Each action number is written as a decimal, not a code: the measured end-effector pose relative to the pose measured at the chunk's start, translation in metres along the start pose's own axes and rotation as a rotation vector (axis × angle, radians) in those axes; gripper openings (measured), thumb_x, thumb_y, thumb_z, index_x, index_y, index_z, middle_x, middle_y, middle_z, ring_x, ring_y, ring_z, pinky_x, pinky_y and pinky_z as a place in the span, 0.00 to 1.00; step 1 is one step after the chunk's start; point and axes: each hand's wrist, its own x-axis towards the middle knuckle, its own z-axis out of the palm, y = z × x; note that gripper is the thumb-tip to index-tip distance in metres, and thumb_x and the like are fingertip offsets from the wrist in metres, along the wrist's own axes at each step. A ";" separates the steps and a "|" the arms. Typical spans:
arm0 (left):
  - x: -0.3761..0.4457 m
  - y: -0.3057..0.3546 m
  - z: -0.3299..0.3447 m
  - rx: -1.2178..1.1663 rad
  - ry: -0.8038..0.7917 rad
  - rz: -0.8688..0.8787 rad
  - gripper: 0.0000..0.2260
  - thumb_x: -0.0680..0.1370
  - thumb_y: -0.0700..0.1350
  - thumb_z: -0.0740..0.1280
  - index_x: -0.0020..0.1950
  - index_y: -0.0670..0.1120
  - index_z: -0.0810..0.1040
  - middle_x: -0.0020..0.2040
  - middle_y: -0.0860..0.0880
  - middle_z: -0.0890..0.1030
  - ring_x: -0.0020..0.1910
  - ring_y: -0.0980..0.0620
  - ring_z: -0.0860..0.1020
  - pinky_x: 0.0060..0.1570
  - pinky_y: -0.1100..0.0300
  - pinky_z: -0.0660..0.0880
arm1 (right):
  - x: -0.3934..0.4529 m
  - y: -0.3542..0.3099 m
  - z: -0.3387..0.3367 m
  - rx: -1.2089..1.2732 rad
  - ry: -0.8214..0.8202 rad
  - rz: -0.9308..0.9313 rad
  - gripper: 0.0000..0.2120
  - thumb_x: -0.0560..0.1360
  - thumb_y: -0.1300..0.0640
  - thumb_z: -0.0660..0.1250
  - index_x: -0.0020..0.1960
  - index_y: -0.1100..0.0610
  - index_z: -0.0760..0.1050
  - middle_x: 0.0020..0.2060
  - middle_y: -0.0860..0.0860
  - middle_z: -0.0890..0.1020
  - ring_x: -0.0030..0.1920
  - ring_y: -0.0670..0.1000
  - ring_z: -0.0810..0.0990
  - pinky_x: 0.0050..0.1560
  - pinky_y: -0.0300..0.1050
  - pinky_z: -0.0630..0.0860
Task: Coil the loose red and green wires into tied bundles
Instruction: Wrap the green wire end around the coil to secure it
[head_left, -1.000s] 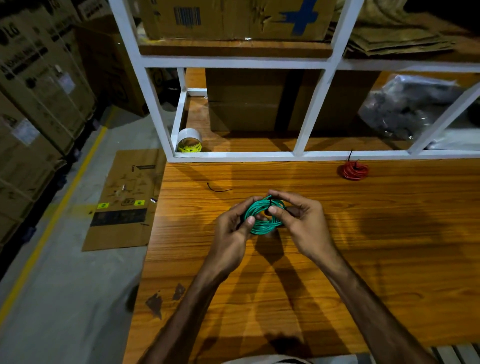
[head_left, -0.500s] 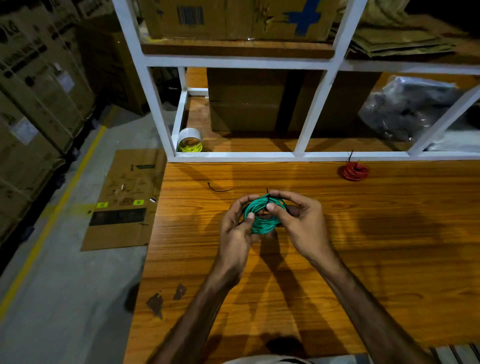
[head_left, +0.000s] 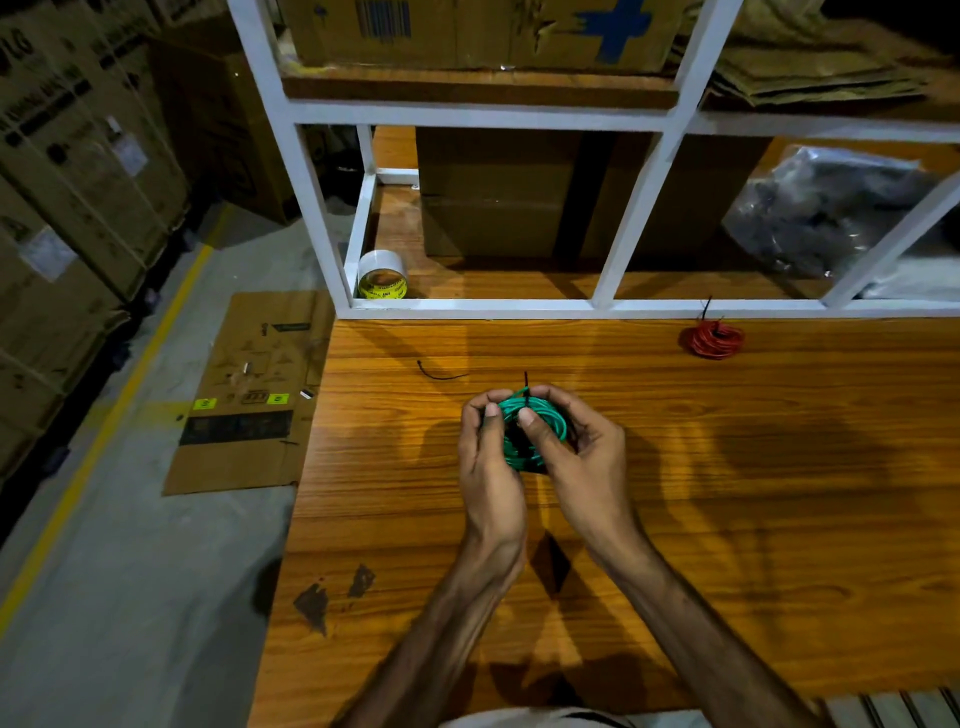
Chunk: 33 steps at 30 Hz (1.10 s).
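I see both hands, left hand (head_left: 488, 457) and right hand (head_left: 582, 457), gripping green wire coil (head_left: 540, 415) above table (head_left: 727, 493); black tie (head_left: 526, 395) seemingly wraps it.

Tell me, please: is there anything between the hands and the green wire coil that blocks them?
Nothing visible does. The left hand and the right hand both already hold the green wire coil above the table, with a thin black tie sticking up from it. The red coil lies far off, by the white rack.
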 end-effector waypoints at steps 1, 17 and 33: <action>0.000 0.000 0.001 -0.009 0.012 -0.007 0.09 0.83 0.48 0.60 0.54 0.46 0.77 0.50 0.48 0.80 0.50 0.52 0.79 0.52 0.54 0.74 | -0.001 0.000 0.001 0.004 0.001 -0.010 0.09 0.77 0.67 0.72 0.55 0.56 0.83 0.46 0.43 0.87 0.49 0.39 0.84 0.49 0.34 0.79; 0.013 0.046 -0.004 0.069 -0.188 -0.265 0.09 0.80 0.33 0.66 0.43 0.44 0.78 0.46 0.43 0.80 0.49 0.46 0.80 0.44 0.47 0.81 | 0.010 -0.010 -0.023 -0.018 -0.070 -0.020 0.11 0.78 0.66 0.71 0.54 0.52 0.83 0.45 0.44 0.87 0.43 0.41 0.84 0.44 0.36 0.80; 0.033 0.072 -0.024 0.865 -0.412 0.523 0.08 0.76 0.33 0.68 0.41 0.44 0.75 0.37 0.50 0.78 0.39 0.49 0.76 0.36 0.47 0.76 | 0.024 -0.036 -0.042 -0.115 -0.254 0.011 0.12 0.76 0.63 0.74 0.58 0.54 0.83 0.54 0.54 0.87 0.51 0.51 0.87 0.48 0.41 0.83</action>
